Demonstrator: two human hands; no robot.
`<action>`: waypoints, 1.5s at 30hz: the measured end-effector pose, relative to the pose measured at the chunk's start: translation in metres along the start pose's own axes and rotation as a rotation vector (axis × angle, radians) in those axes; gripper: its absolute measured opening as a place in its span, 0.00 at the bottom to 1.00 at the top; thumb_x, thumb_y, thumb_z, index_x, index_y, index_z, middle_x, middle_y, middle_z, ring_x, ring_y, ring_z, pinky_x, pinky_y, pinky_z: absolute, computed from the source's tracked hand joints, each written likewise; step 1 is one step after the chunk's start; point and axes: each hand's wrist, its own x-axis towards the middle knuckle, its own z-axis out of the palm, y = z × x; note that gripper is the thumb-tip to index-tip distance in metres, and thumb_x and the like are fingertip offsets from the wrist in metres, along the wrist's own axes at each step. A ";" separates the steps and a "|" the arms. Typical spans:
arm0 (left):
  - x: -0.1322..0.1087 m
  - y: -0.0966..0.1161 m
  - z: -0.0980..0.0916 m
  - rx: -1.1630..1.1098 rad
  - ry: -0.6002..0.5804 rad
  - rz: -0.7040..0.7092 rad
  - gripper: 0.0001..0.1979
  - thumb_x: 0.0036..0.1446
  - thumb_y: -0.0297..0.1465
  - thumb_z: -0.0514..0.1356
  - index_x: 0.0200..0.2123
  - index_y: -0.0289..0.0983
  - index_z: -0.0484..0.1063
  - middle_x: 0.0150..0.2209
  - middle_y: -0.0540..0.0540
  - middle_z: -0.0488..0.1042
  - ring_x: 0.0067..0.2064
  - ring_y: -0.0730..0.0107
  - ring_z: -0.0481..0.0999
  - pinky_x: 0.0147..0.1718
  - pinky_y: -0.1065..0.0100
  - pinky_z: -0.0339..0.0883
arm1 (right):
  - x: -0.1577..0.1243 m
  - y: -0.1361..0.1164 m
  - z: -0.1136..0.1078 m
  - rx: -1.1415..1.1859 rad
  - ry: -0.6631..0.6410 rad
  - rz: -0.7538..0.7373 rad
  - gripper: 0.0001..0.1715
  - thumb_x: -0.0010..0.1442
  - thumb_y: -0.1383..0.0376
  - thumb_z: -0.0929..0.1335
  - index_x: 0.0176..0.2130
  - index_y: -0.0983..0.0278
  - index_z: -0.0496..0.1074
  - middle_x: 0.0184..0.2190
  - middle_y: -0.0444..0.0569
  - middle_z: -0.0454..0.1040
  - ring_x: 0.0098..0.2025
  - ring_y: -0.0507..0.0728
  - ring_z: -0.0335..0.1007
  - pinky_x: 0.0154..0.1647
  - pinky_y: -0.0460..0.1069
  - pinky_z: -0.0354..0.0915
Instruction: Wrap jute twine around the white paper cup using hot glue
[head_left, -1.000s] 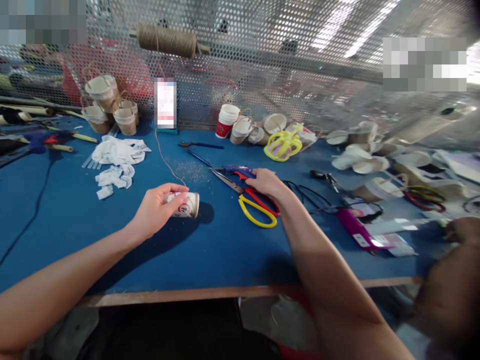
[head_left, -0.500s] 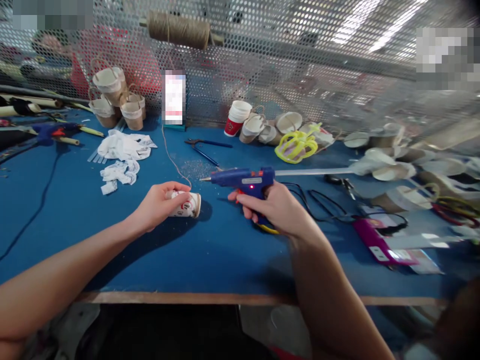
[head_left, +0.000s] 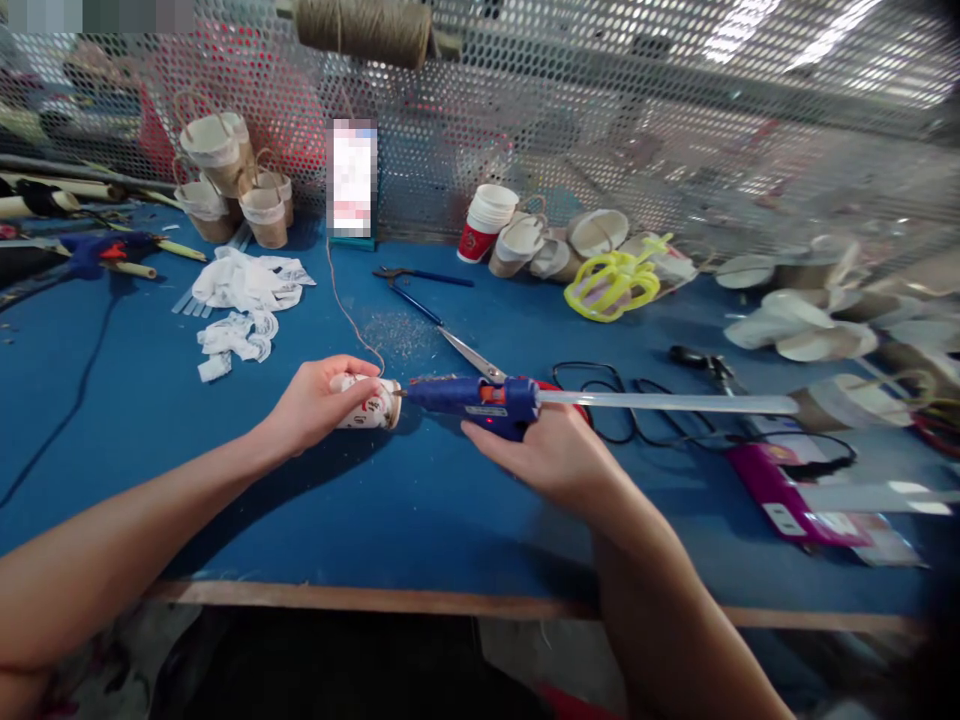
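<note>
My left hand (head_left: 311, 405) is wrapped round a small white paper cup (head_left: 369, 404) that lies on its side on the blue table (head_left: 420, 500). A strand of twine (head_left: 346, 310) runs from the cup up toward the spool (head_left: 365, 27) on the mesh wall. My right hand (head_left: 551, 450) grips a blue hot-glue gun (head_left: 480, 397) with a long clear glue stick (head_left: 667, 402) out the back. The gun's nozzle touches the cup's rim.
Scissors (head_left: 469, 355) lie just behind the gun, pliers (head_left: 409, 285) further back. Twine-wrapped cups (head_left: 225, 185) stand at back left, white scraps (head_left: 240, 300) near them. More cups (head_left: 525, 240), a yellow frame (head_left: 615, 280), black cable (head_left: 622, 390) and a magenta pack (head_left: 780, 495) lie on the right.
My right hand lifted the glue gun off the table from beside the scissors and brought its nozzle left to the cup's rim. The left hand kept hold of the cup.
</note>
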 end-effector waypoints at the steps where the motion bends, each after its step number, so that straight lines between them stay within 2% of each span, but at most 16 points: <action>1: 0.000 0.000 0.000 -0.001 0.000 0.000 0.15 0.46 0.36 0.61 0.36 0.32 0.73 0.27 0.47 0.74 0.25 0.73 0.72 0.24 0.74 0.63 | 0.000 0.000 0.001 -0.021 0.006 -0.004 0.12 0.47 0.57 0.66 0.21 0.63 0.67 0.17 0.45 0.66 0.20 0.53 0.62 0.21 0.48 0.58; 8: -0.001 0.003 0.001 0.061 0.019 -0.002 0.15 0.47 0.37 0.61 0.36 0.33 0.73 0.27 0.47 0.74 0.26 0.72 0.72 0.24 0.73 0.63 | -0.004 0.001 0.001 -0.071 0.002 -0.101 0.11 0.49 0.58 0.64 0.22 0.62 0.67 0.17 0.44 0.66 0.19 0.52 0.61 0.21 0.47 0.56; 12: 0.000 0.002 0.000 0.079 0.020 -0.005 0.16 0.47 0.38 0.60 0.36 0.33 0.73 0.28 0.46 0.74 0.26 0.71 0.72 0.24 0.73 0.63 | -0.007 0.004 0.002 -0.100 0.050 -0.176 0.10 0.50 0.59 0.65 0.23 0.62 0.65 0.17 0.43 0.66 0.19 0.52 0.61 0.21 0.47 0.55; 19: 0.002 0.000 0.000 0.096 0.024 -0.001 0.17 0.47 0.38 0.60 0.37 0.33 0.73 0.29 0.45 0.75 0.28 0.70 0.73 0.25 0.73 0.64 | -0.011 0.003 0.000 -0.156 0.093 -0.357 0.04 0.51 0.68 0.64 0.24 0.62 0.67 0.20 0.46 0.69 0.23 0.53 0.64 0.24 0.47 0.58; 24: 0.001 0.002 0.001 0.101 0.023 -0.013 0.17 0.46 0.37 0.60 0.37 0.32 0.73 0.28 0.46 0.75 0.27 0.71 0.73 0.24 0.73 0.64 | -0.010 -0.001 -0.002 -0.114 0.100 -0.418 0.05 0.51 0.71 0.63 0.25 0.63 0.65 0.20 0.44 0.68 0.22 0.51 0.62 0.24 0.46 0.57; 29: 0.001 0.002 0.000 0.155 0.035 0.014 0.16 0.47 0.37 0.60 0.37 0.32 0.74 0.27 0.46 0.75 0.26 0.71 0.73 0.22 0.74 0.64 | -0.013 -0.007 -0.008 -0.168 0.085 -0.468 0.09 0.49 0.74 0.62 0.24 0.62 0.66 0.18 0.44 0.67 0.21 0.51 0.62 0.22 0.46 0.56; 32: 0.001 0.000 0.000 0.165 0.037 0.031 0.16 0.47 0.37 0.59 0.37 0.32 0.74 0.27 0.46 0.75 0.26 0.71 0.73 0.23 0.74 0.64 | -0.013 -0.008 -0.009 -0.162 0.081 -0.458 0.09 0.50 0.74 0.62 0.25 0.62 0.67 0.18 0.44 0.67 0.20 0.51 0.62 0.22 0.46 0.56; 38: -0.003 -0.002 0.002 0.154 0.037 0.065 0.17 0.47 0.38 0.59 0.36 0.32 0.73 0.27 0.46 0.75 0.26 0.71 0.73 0.22 0.74 0.64 | -0.009 0.003 0.000 -0.062 0.104 -0.393 0.03 0.51 0.68 0.65 0.27 0.62 0.65 0.22 0.42 0.69 0.23 0.51 0.64 0.25 0.45 0.58; 45: -0.009 -0.004 0.003 0.247 0.037 0.194 0.15 0.51 0.37 0.57 0.38 0.33 0.73 0.30 0.46 0.76 0.27 0.71 0.72 0.23 0.74 0.63 | -0.006 0.006 0.004 -0.084 0.141 -0.344 0.09 0.51 0.66 0.66 0.22 0.62 0.62 0.19 0.40 0.66 0.20 0.49 0.60 0.23 0.45 0.55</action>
